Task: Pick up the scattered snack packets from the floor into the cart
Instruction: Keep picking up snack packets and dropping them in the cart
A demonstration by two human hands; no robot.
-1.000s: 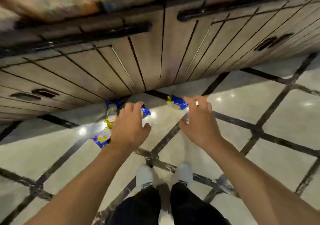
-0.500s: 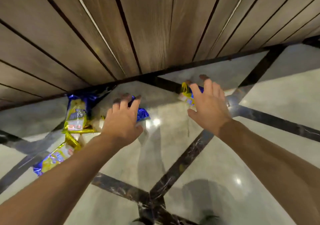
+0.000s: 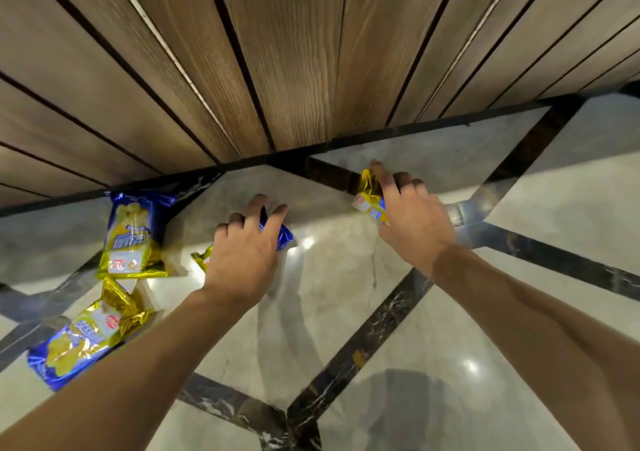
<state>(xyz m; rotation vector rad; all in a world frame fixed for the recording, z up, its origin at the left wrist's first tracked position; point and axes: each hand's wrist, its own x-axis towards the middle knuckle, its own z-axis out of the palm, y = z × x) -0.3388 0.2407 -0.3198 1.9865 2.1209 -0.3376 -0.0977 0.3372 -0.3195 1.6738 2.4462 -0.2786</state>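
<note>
1. The view looks down from a person's head at a glossy marble floor [image 3: 346, 312] with dark inlaid bands, where it meets a wood-panelled wall [image 3: 277, 69]. Both bare arms reach forward and down.

2. The left hand [image 3: 242, 256] lies palm-down over a blue and gold snack packet [image 3: 282, 237]. Its fingers are curled over the packet's far edge. Only a blue corner and a gold corner show from under the hand. Whether the packet is off the floor cannot be told.

3. The right hand [image 3: 412, 222] reaches to a second packet [image 3: 369, 196], gold and white, lying near the foot of the wall. The fingers are bent onto its crimped end; the thumb is hidden, so a full pinch cannot be confirmed.

4. Two more packets lie free, to the left of the left hand. An upper packet [image 3: 130, 239] lies just beside the wall. A lower packet [image 3: 83, 339] lies nearer the person, and its gold end touches or overlaps the upper one.

5. No cart is in view.

6. The packets look like light, puffy foil pillows. The film appears slick and crinkly, and the contents are probably brittle, so a hard squeeze could crush them.

7. The best hold is likely the flat crimped seam at either end, or a loose grip across the middle. On such a smooth floor a packet may skid away if pushed sideways, so it seems wiser to close down from above.
</note>
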